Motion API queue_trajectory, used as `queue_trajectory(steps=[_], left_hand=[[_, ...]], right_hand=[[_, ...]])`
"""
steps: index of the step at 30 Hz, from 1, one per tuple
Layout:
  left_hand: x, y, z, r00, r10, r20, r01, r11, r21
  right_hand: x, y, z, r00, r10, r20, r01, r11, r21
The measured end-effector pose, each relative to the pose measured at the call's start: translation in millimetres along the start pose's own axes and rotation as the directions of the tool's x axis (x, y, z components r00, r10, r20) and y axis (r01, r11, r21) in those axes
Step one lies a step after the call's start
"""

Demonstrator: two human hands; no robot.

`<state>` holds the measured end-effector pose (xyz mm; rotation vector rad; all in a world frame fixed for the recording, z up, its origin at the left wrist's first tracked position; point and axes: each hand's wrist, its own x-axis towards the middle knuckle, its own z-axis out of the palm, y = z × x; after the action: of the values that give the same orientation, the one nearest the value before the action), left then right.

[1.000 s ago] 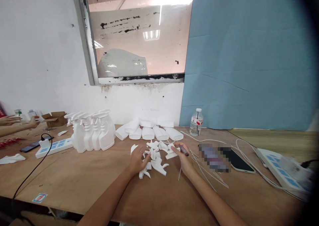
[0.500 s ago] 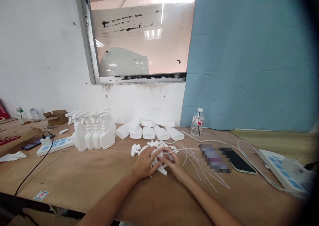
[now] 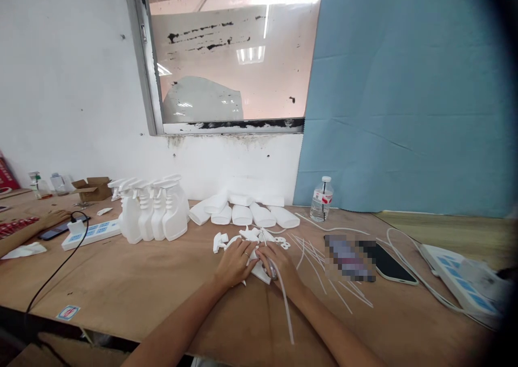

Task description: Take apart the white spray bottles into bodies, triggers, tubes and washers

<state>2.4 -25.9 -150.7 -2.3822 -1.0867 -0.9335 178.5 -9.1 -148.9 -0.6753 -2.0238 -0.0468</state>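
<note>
My hands meet low over a small pile of white spray trigger parts [image 3: 251, 232] in the middle of the table. My left hand [image 3: 234, 263], with a ring on it, curls closed around a white spray trigger head [image 3: 261, 273], mostly covered by the fingers. Opposite it, my right hand [image 3: 284, 270] is closed with its fingertips at the same spot. A thin white plastic tube [image 3: 285, 302] comes out beside its fingers and bends down toward the front edge. Just what each fingertip presses is hidden. Several loose tubes [image 3: 318, 262] lie right of my right hand.
Spray bottles with triggers [image 3: 156, 210] stand at left; white bottles without triggers [image 3: 243, 214] lie by the wall. A water bottle [image 3: 321, 198], phones [image 3: 390, 264] and a power strip [image 3: 457, 280] are at right. Another person's arm [image 3: 36, 226] rests far left beside a second power strip [image 3: 95, 233].
The tube at my right hand pointed right across the table; now it hangs toward the front edge. My right hand has turned and drawn closer to my left.
</note>
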Motion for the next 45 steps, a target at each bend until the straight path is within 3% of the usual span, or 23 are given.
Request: queue_trajectory(steps=[8, 14, 19, 26, 30, 34, 37, 41, 45], left_hand=[[4, 1, -8.9, 1.0, 0.007, -0.022, -0.005, 0.996, 0.086], [10, 4, -8.9, 0.997, 0.013, -0.075, -0.004, 0.993, 0.115], [13, 7, -17.6, 0.991, 0.07, -0.11, -0.059, 0.993, 0.102], [15, 6, -23.9, 0.973, 0.174, -0.15, -0.166, 0.984, 0.063], [5, -2, -29.3, 0.968, 0.16, -0.193, -0.156, 0.987, 0.033], [-11, -24, -38.5, 0.961, 0.014, -0.276, -0.017, 1.0, -0.009], [-14, -39, -34.5, 0.949, -0.123, -0.291, 0.11, 0.992, -0.061], [-17, -46, -21.8, 0.941, -0.247, -0.232, 0.217, 0.965, -0.147], [-23, -47, -16.3, 0.929, -0.327, -0.171, 0.284, 0.93, -0.235]], right_hand=[[6, -6, -2, 0.97, -0.238, 0.048, 0.238, 0.893, -0.382], [9, -4, -4, 0.945, -0.323, 0.054, 0.307, 0.816, -0.49], [10, 8, -17, 0.944, -0.329, 0.028, 0.295, 0.802, -0.52], [10, 19, -19, 0.961, -0.278, -0.013, 0.233, 0.83, -0.507], [6, 42, -41, 0.977, -0.163, -0.137, 0.071, 0.855, -0.513], [-8, 80, -87, 0.939, 0.016, -0.343, -0.21, 0.817, -0.537], [-18, 98, -103, 0.963, 0.098, -0.251, -0.221, 0.822, -0.524], [-25, 113, -102, 0.977, 0.183, -0.112, -0.215, 0.867, -0.45], [-31, 128, -109, 0.946, 0.256, -0.2, -0.316, 0.865, -0.39]])
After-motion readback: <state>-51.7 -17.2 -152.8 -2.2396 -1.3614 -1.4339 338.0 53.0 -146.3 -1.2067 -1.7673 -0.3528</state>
